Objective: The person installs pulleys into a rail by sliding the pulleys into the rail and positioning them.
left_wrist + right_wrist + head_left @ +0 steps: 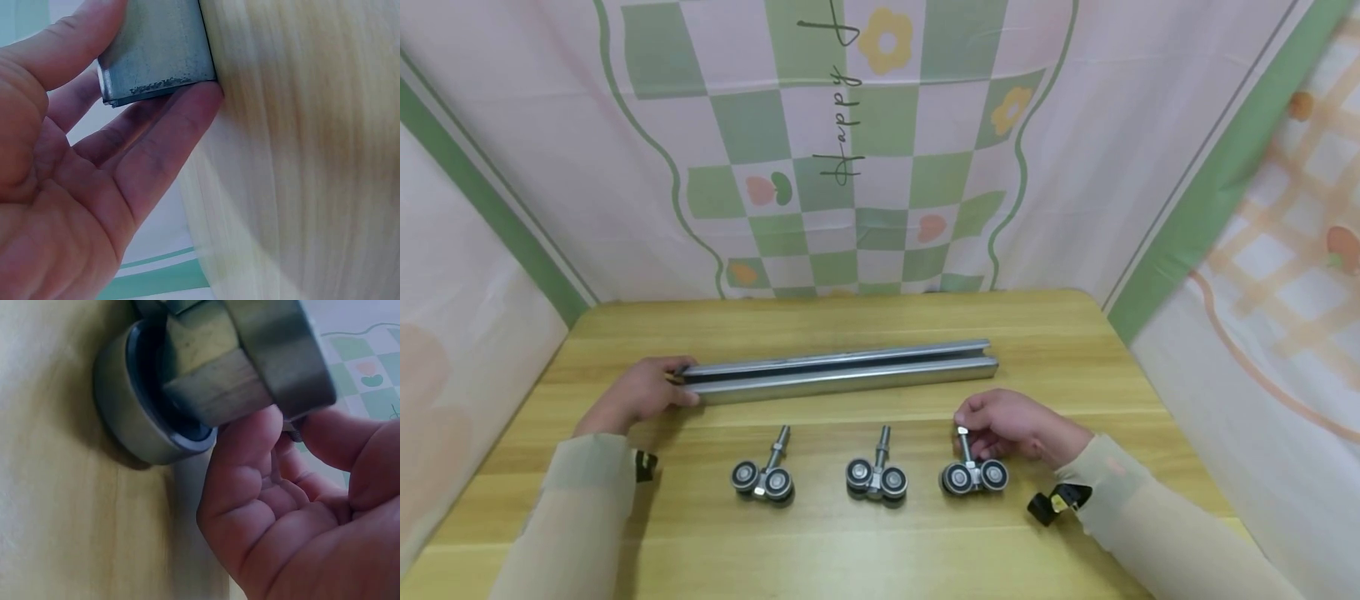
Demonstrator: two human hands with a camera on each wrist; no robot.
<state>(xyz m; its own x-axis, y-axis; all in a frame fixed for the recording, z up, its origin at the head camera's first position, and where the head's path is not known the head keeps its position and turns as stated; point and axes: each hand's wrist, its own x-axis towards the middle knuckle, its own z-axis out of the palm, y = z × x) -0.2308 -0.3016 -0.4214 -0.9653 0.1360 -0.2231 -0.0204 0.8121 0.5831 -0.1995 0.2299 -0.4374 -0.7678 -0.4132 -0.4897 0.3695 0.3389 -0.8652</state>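
A silver metal channel rail (pixel 850 382) lies across the table, its slot running lengthwise. My left hand (pixel 643 390) grips its left end; in the left wrist view the thumb is on one side and fingers (pixel 159 153) reach round the end of the rail (pixel 162 47). On the right, my right hand (pixel 1011 425) pinches the upright bolt of a roller trolley (pixel 976 477) near its top. Up close in the right wrist view, the trolley's wheels and block (pixel 215 384) partly hide the fingertips. Two similar roller trolleys, the middle one (pixel 877 478) and the left one (pixel 763 481), stand with bolts upward.
The wooden table (pixel 820 550) has a patterned cloth (pixel 880 125) hanging behind it and more cloth at both sides. The trolleys stand in a row in front of the rail. Each wrist carries a small black camera, such as the right camera (pixel 1060 500).
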